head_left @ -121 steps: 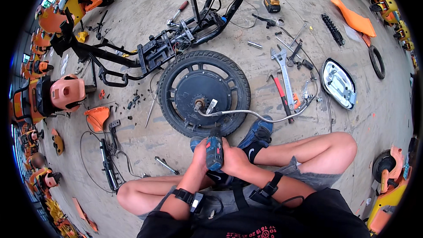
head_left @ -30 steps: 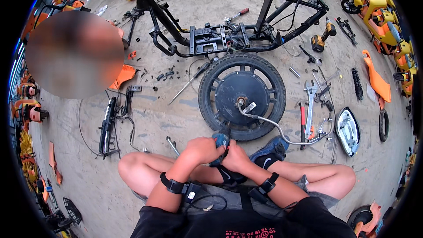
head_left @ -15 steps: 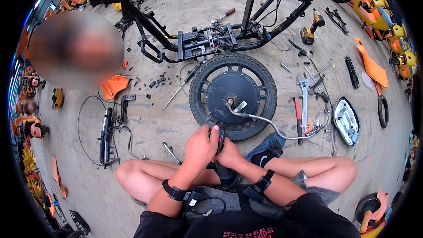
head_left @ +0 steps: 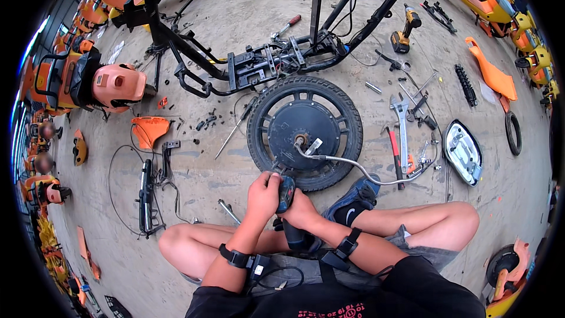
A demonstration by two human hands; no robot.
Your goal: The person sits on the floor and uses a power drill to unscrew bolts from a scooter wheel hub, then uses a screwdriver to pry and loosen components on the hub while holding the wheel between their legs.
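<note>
Between my hands is a dark cordless drill [head_left: 286, 195], its front end toward a black hub-motor wheel [head_left: 304, 135] lying flat on the floor. My right hand [head_left: 302, 211] is closed round the drill's grip. My left hand [head_left: 263, 194] is closed at the drill's front end, thumb and fingers near its nose. Whatever bit sits in the nose is hard to make out against the wheel's lower rim. A cable in a metal sleeve [head_left: 353, 169] runs from the wheel's axle toward the right.
Beyond the wheel stands a black scooter frame [head_left: 253, 70]. At right lie an adjustable wrench [head_left: 402, 129], a red-handled hammer [head_left: 394, 153], a yellow-black drill [head_left: 406, 30] and a lamp-like shell [head_left: 462, 153]. A screwdriver [head_left: 235, 128] and front fork [head_left: 146, 195] lie left. Orange scooters line both sides.
The view has shifted slightly, and more of the drill's back shows between my hands. Both hands stay closed on it. The large blurred patch at upper left is gone, revealing an orange scooter.
</note>
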